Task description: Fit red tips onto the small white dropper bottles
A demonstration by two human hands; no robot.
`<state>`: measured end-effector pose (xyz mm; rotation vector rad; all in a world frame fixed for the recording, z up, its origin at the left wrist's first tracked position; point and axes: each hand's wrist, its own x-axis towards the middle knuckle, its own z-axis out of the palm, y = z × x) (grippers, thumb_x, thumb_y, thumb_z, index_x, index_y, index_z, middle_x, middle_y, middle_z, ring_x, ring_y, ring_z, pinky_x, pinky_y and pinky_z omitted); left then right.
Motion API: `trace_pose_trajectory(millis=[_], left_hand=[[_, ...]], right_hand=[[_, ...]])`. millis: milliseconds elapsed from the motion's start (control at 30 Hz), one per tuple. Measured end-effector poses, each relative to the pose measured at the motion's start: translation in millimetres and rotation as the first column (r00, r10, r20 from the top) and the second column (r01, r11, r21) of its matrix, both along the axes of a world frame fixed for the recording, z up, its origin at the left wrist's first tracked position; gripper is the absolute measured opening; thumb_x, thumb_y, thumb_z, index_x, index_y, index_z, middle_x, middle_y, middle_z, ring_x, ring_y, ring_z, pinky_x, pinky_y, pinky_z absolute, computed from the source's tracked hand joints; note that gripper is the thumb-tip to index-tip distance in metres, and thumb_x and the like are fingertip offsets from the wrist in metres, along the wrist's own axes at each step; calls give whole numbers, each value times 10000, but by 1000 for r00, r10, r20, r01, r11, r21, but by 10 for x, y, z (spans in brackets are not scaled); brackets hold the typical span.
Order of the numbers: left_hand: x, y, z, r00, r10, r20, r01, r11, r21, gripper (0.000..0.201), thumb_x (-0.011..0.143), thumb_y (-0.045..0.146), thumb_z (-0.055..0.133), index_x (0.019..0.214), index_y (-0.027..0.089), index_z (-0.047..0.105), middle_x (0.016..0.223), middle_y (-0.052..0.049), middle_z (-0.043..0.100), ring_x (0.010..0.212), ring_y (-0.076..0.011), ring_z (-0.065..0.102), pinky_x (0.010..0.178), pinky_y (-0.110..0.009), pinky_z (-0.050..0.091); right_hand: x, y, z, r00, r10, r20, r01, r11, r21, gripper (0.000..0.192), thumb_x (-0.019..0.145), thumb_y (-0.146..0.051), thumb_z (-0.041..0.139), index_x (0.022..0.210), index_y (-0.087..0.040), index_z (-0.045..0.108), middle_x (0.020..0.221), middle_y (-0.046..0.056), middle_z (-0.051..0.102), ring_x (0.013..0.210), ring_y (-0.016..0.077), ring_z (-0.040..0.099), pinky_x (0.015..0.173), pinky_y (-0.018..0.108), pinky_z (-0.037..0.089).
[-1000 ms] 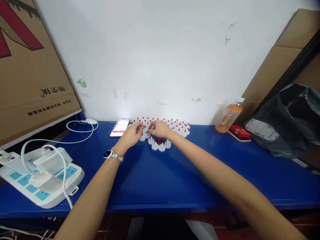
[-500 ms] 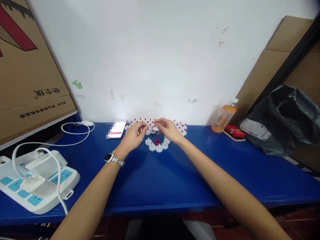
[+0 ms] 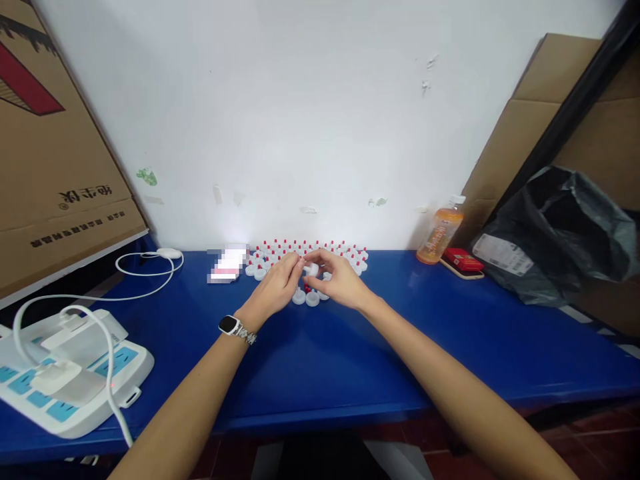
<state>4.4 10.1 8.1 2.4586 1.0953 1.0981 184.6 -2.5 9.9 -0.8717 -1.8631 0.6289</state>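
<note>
My right hand (image 3: 341, 279) curls its fingers around a white nozzle cap (image 3: 311, 269), held slightly tilted above the table. My left hand (image 3: 280, 283) is close against it on the left, fingers pressed together; whatever they pinch is hidden. Just below the hands lie small red tips (image 3: 307, 288), partly covered by the fingers. White nozzle caps without red tips, such as the front cap (image 3: 313, 299), stand around them. Behind my hands, several rows of white caps with red tips (image 3: 259, 273) stand along the wall.
Left of the caps lies a phone (image 3: 229, 264), partly blurred. A white power strip (image 3: 75, 387) with cables sits at the left. To the right stand an orange drink bottle (image 3: 440, 233), a red packet (image 3: 463, 259) and a dark plastic bag (image 3: 550, 240). Cardboard (image 3: 65, 153) leans at the left.
My left hand has come closer to my right, and both hands now sit lower, over the red tips. The cap in my right hand has tilted. The camera view has shifted slightly.
</note>
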Motion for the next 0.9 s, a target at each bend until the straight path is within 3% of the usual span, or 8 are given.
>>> trace_pose_trajectory(millis=[100,233,300,400,500,600,733,900], left_hand=[[-29,9,13,999,39,27,-39,999,-5,312,1036,382,285,792,216,386,763,4,483,714,-158,492,675,-305,374],[-47,-18,34,1000,-22,-12,22,999,-24,296,1038,371,281,813,215,392,783,6,482,727,-153,487,671,-297,364],[-27,-28,36,999,-37,-9,37,999,-14,294,1035,359,292,805,212,400,776,6,486,721,-152,485,667,-294,356],[42,-33,36,999,-6,45,7,1000,-21,307,1028,361,308,785,207,416,730,14,488,681,-145,472,647,-292,340],[125,-28,42,992,46,121,-36,996,-84,357,1019,403,309,746,203,422,668,25,467,628,-138,443,613,-289,322],[189,-13,59,972,114,203,-88,987,-134,393,998,428,318,690,201,410,630,23,439,607,-140,421,593,-294,312],[219,-3,97,948,142,284,-80,972,-221,406,966,450,327,644,209,386,594,24,389,574,-140,380,558,-294,302],[221,-16,136,935,164,315,-58,946,-318,402,924,483,349,620,219,353,557,31,351,526,-129,333,513,-285,280]], right_hand=[[18,-32,13,999,-6,32,8,998,-68,347,815,-310,679,1143,-201,649,970,41,703,796,153,648,716,283,529],[66,-69,53,995,69,67,-62,993,-102,344,856,-359,661,1158,-193,667,970,45,719,765,151,647,705,285,525],[97,-93,79,992,76,96,-70,996,-58,319,864,-338,658,1150,-195,668,1001,46,720,779,151,645,720,288,521],[135,-128,111,984,-20,177,0,994,112,293,865,-278,660,1151,-212,651,1057,51,706,895,180,642,814,332,515],[143,-150,135,958,-136,252,48,943,328,263,877,-201,627,1140,-218,629,1100,64,679,1061,224,587,952,401,469],[116,-156,157,925,-214,313,58,895,441,237,895,-160,579,1124,-209,615,1096,83,659,1095,247,541,975,425,448],[79,-161,176,896,-267,355,66,871,488,227,904,-137,540,1106,-206,616,1111,99,639,1085,260,524,970,436,438],[92,-199,182,915,-240,323,85,899,429,263,887,-163,577,1140,-221,615,1078,85,657,1058,251,537,952,425,447]])
